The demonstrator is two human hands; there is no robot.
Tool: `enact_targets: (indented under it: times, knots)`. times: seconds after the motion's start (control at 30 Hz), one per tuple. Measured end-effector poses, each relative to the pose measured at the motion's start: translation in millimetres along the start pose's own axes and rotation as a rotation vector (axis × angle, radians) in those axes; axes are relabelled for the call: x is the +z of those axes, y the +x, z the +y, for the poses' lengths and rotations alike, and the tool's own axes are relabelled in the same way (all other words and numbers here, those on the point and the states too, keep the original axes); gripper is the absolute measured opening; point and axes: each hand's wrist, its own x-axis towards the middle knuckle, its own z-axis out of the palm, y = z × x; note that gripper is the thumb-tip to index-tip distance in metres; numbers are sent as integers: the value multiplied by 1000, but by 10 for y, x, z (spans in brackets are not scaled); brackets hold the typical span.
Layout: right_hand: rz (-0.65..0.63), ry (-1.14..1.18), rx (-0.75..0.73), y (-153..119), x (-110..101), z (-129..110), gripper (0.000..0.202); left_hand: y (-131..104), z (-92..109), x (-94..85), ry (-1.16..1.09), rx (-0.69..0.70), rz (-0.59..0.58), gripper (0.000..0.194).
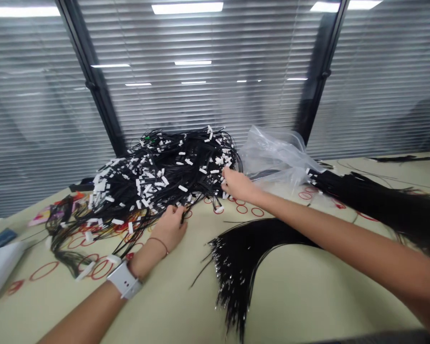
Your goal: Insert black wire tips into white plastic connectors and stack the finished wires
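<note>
Nearest, a curved bundle of black wires (240,258) lies on the pale tabletop (290,301), its shiny ends fanned out and pointing down and to the left. The right forearm passes over the far end of this bundle. On the left wrist sit a white watch (123,280) and, closer to the hand, a thin bracelet (160,242).

A little farther off, the left hand (170,227) is at the front edge of a large pile of cables (172,167), fingers curled, with a dark strand by the fingertips; whether it grips that strand, I cannot tell. Red rings (258,216) are scattered in front of the pile and to its left. The right hand (238,184) reaches the pile's right side, fingers bent at the white plugs (222,161); whether it pinches one is also unclear.

The pile itself, black with many white plugs, is heaped at the back of the tabletop. Just right of it rests a crumpled clear plastic bag (272,153), and beyond the right forearm lies a second black bundle (365,196). Behind everything, closed blinds (200,38) hang between dark posts (89,76).
</note>
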Motion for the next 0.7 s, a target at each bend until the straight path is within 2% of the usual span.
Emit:
enact_targets:
  times: [0.13, 0.27, 0.37, 0.5, 0.6, 0.7]
  knots:
    - [-153, -1, 49, -175, 290, -1, 30, 17, 24, -37, -16, 17, -12, 18]
    - [-229, 51, 39, -162, 356, 37, 28, 7, 82, -114, -71, 81, 0, 27]
    - [-219, 98, 34, -200, 217, 192, 31, 0, 108, -171, -136, 118, 20, 32]
    - [-214, 149, 10, -389, -125, 589, 32, 28, 107, -244, -251, 121, 34, 29]
    - [-218, 139, 4, -579, -363, 921, 31, 71, 97, -274, -363, 100, -12, 26]
    - [-296, 125, -18, -750, -462, 1155, 30, 91, 100, -230, -469, 84, -87, 24]
